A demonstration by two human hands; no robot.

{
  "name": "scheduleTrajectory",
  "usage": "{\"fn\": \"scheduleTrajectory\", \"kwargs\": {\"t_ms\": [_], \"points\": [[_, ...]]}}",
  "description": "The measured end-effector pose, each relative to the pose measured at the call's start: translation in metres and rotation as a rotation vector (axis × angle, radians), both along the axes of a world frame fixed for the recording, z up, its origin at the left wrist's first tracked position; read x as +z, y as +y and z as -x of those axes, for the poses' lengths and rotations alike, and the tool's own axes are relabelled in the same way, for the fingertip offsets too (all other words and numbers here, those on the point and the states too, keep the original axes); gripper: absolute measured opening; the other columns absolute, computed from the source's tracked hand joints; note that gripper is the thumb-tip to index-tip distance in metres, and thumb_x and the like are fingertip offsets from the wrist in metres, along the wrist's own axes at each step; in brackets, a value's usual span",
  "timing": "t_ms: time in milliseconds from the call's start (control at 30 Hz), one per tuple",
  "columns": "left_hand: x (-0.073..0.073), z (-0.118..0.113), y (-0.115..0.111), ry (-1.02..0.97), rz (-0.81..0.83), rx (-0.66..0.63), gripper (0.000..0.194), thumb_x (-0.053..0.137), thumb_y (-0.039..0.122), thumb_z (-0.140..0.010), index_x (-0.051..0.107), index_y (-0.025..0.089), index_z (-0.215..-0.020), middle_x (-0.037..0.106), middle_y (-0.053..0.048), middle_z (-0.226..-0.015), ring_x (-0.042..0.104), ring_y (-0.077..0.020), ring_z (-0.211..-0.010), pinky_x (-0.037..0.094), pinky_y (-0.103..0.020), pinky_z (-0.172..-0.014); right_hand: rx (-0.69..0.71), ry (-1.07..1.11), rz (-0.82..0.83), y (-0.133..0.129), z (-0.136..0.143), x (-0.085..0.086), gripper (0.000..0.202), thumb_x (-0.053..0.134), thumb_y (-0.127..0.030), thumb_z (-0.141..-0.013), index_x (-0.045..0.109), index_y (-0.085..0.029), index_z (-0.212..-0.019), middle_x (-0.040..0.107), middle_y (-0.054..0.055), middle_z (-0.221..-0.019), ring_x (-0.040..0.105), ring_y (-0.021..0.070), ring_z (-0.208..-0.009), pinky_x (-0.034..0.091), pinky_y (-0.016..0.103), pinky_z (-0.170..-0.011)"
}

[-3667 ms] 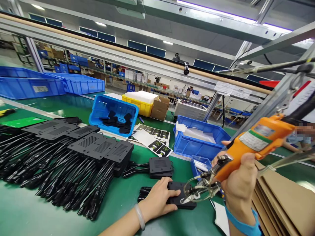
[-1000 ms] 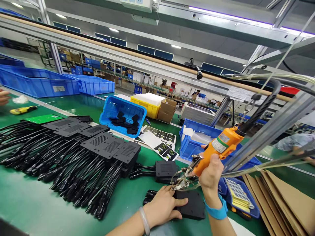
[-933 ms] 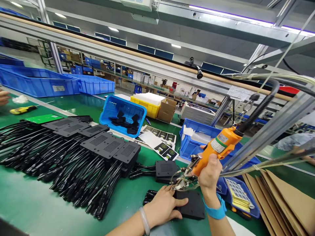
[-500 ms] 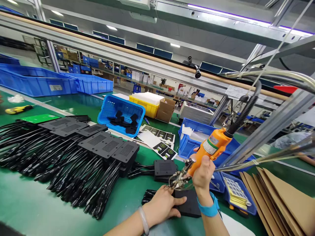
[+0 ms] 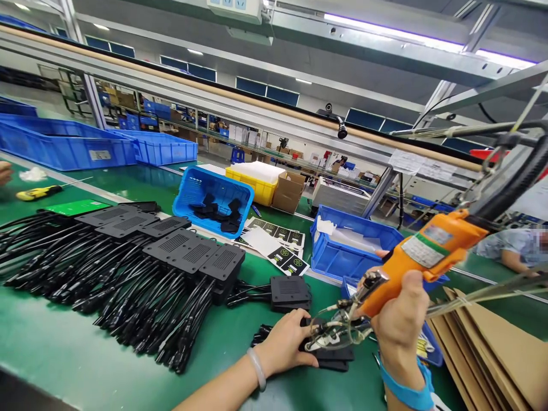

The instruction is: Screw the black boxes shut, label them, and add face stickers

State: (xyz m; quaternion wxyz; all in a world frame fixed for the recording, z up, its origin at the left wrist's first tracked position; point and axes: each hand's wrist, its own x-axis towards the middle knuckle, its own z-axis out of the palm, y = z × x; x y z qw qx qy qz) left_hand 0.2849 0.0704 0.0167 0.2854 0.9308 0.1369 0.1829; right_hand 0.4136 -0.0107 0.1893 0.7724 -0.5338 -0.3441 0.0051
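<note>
One head-worn view — looking forward and down, close over the green bench (image 5: 64,354).

An orange screwdriver (image 5: 422,257), black box (image 5: 329,357), green table (image 5: 64,354), blue bins (image 5: 346,251), one yellow bin (image 5: 250,182).

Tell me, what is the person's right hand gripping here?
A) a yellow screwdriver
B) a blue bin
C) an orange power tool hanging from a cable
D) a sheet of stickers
C: the right hand is wrapped around the orange power tool, whose dark cable runs up to the overhead frame.

Blue bins (image 5: 342,251), cardboard sheets (image 5: 492,348), stickers (image 5: 278,251).
</note>
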Motion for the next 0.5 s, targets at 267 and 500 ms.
{"fn": "scheduleTrajectory", "kwargs": {"t_ms": [267,500], "points": [[0.004,0.002,-0.002,0.036,-0.013,0.011,0.069,0.09,0.049,-0.064,0.066,0.028,-0.125,0.056,-0.011,-0.12,0.06,-0.0308,-0.107,0.052,-0.042,-0.094,0.013,0.102,0.029,-0.001,0.014,-0.029,0.064,0.057,-0.072,-0.077,0.065,-0.015,-0.105,0.062,0.002,-0.067,0.053,0.0149,-0.048,0.038,0.026,-0.042],[0.006,0.001,-0.002,0.035,0.01,0.007,0.062,0.09,0.049,-0.064,0.069,0.025,-0.117,0.056,-0.012,-0.125,0.059,-0.0313,-0.111,0.051,-0.041,-0.097,0.079,0.162,0.01,-0.001,0.01,-0.032,0.06,0.054,-0.067,-0.079,0.065,-0.013,-0.101,0.06,0.003,-0.064,0.051,0.0169,-0.046,0.04,0.029,-0.04]]}}
